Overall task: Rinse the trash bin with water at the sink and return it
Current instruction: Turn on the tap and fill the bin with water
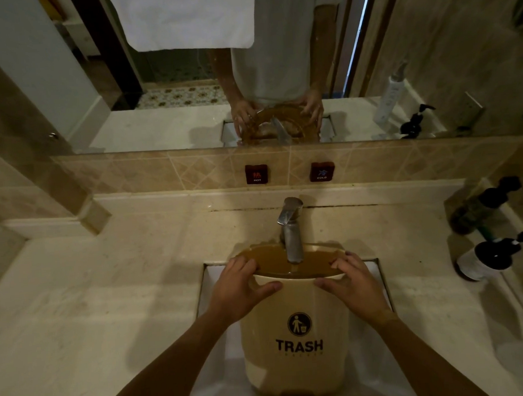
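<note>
A beige trash bin (296,341) with a black "TRASH" label stands upright in the white sink (208,279), its open top under the metal faucet (291,232). The faucet's spout reaches over the bin's brownish inside; a thin stream of water seems to fall from it. My left hand (238,290) grips the bin's rim on the left, thumb across the front. My right hand (354,283) grips the rim on the right in the same way.
The sink is set in a pale stone counter (108,296). Two dark pump bottles (487,255) stand at the right edge. Red "HOT" (256,174) and "COLD" (322,172) tags sit on the tiled backsplash below a mirror (187,80).
</note>
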Demonstrator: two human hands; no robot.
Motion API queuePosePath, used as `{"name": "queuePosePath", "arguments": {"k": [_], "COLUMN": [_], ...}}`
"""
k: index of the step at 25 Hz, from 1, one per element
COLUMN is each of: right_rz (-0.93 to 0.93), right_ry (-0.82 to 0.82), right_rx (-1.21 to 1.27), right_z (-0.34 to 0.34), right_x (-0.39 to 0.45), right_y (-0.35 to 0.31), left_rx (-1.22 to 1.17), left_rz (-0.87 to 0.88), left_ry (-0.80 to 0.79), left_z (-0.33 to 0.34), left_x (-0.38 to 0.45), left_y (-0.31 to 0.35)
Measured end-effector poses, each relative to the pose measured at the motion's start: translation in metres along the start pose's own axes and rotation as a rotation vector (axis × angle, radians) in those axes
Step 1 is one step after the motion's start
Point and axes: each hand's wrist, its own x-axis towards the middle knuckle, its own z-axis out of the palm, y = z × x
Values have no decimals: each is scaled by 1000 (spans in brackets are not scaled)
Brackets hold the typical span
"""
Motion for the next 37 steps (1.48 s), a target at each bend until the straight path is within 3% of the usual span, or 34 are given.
{"name": "queuePosePath", "arguments": {"k": [37], "right_rz": [-6], "right_ry": [7], "right_rx": [-30], "right_z": [2], "right_x": [2], "right_y": [1], "left_rx": [0], "left_rz": [9], "left_ry": [-5], "left_z": [0], "left_x": [1], "left_y": [0]}}
